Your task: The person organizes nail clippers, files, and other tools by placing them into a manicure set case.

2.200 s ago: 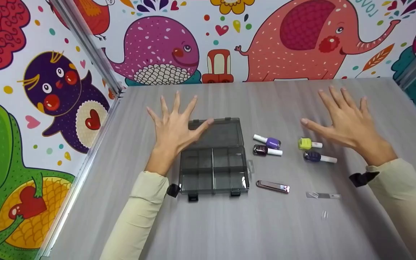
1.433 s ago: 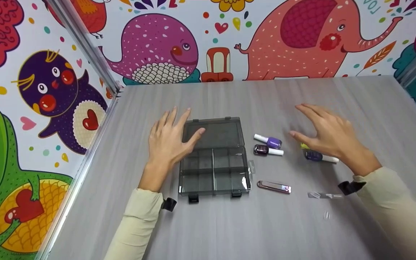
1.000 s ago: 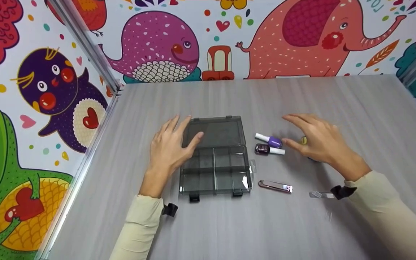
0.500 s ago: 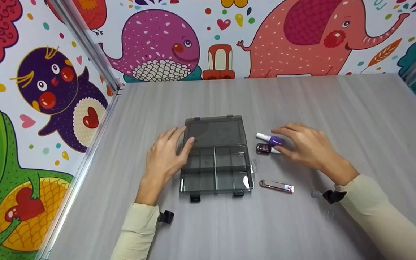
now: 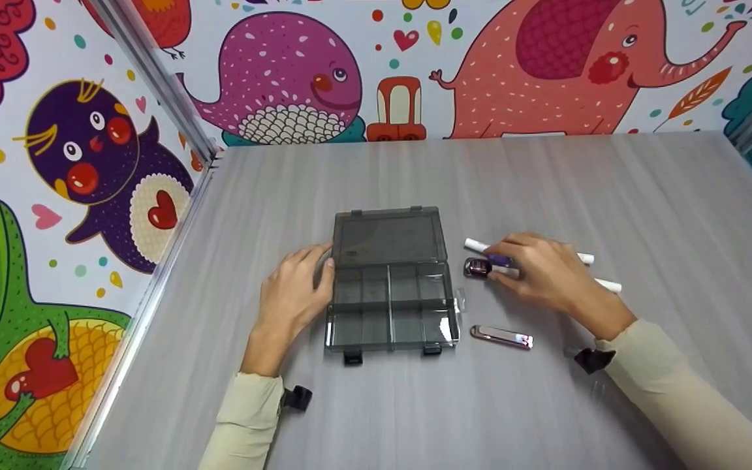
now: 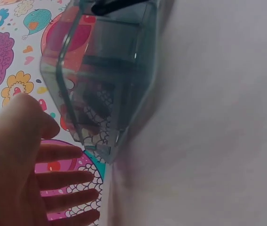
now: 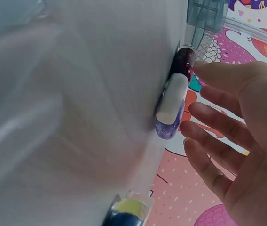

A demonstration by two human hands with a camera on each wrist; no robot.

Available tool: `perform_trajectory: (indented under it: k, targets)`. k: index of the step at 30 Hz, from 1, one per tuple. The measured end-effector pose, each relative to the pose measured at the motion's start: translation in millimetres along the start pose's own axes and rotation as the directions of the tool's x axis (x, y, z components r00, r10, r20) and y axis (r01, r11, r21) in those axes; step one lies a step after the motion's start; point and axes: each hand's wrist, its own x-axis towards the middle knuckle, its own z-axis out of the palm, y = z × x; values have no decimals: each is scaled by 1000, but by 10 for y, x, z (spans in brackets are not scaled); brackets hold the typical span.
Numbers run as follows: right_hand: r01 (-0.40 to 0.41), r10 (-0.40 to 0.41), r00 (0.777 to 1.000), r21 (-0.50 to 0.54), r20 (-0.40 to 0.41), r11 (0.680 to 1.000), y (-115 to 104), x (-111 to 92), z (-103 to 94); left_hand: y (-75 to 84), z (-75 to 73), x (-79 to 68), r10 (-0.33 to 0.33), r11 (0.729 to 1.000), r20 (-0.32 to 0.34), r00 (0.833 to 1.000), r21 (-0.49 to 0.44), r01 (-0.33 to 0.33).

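A smoky grey clear plastic organiser case (image 5: 389, 238) lies with its lid folded back and its compartments bare. My left hand (image 5: 291, 290) is at the case's left edge, fingers extended along its side and holding nothing. Over the nail polishes, my right hand (image 5: 546, 271) reaches with loosely bent fingers. Its thumb is right at the dark red nail polish (image 7: 184, 61), and the fingertips are beside the purple nail polish (image 7: 167, 131). Those two bottles lie side by side. Behind the right hand, a yellow nail polish (image 7: 129, 207) and a navy nail polish (image 7: 121, 219) lie partly hidden.
A nail clipper (image 5: 502, 337) lies right of the case. By the right wrist is a clear strip (image 5: 570, 351), mostly covered by the strapped-on camera, and a small clear piece (image 5: 598, 390) lies nearer. Cartoon-printed walls (image 5: 474, 98) bound the table at the back and left.
My right hand has moved left and down from above the table to the purple and dark red nail polishes. My left hand, earlier spread over the case, has drawn in to its left edge.
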Motion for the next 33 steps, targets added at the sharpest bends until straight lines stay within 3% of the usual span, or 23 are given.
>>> perform_trajectory:
  k: [13,33]
  targets:
    - [59,-58,998,17,-13,998,-26,41,99,-52,14,-28,-4,1000,38,999,6,4]
    - [38,-38,999,9,-1,999,-103,76,155,-81,7,-91,-10,1000,46,999,-4,10]
